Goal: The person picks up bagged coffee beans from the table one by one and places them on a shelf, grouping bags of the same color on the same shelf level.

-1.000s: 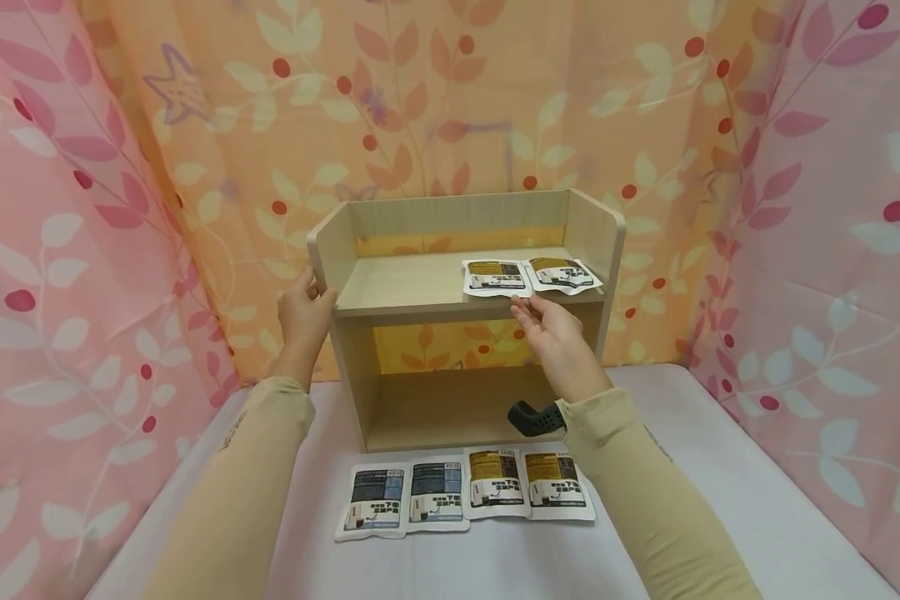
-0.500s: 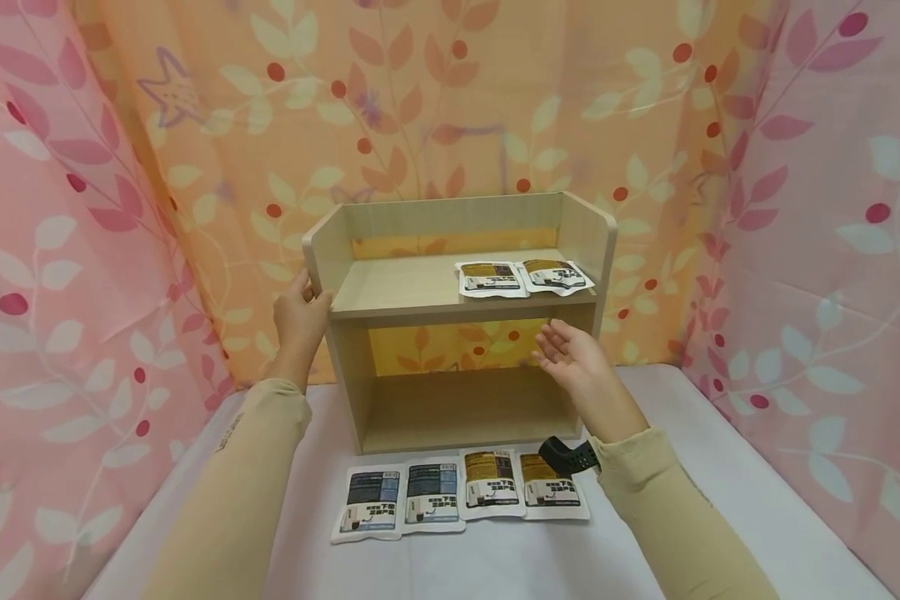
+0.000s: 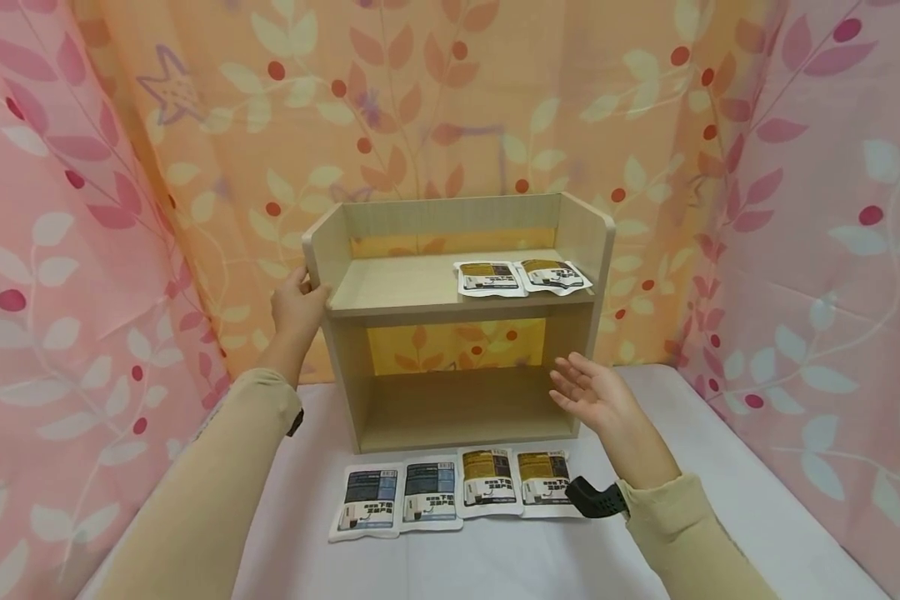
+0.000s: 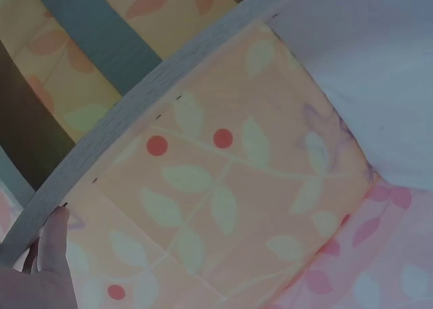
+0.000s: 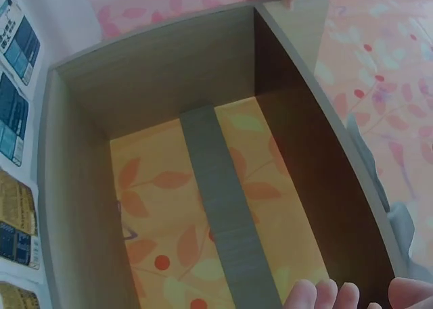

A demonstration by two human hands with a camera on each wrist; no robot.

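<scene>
Pale wood shelf, white desk, dark-blue and yellow-brown white-edged packets, orange and pink leaf-and-berry curtains, beige sleeves.

backdrop: leaf-print curtains — orange centre, pink sides | surface: white tabletop

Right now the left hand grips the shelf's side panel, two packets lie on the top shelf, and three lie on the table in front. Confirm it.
Not quite: four packets lie on the table, not three, as the head view shows. The rest stands.
</scene>
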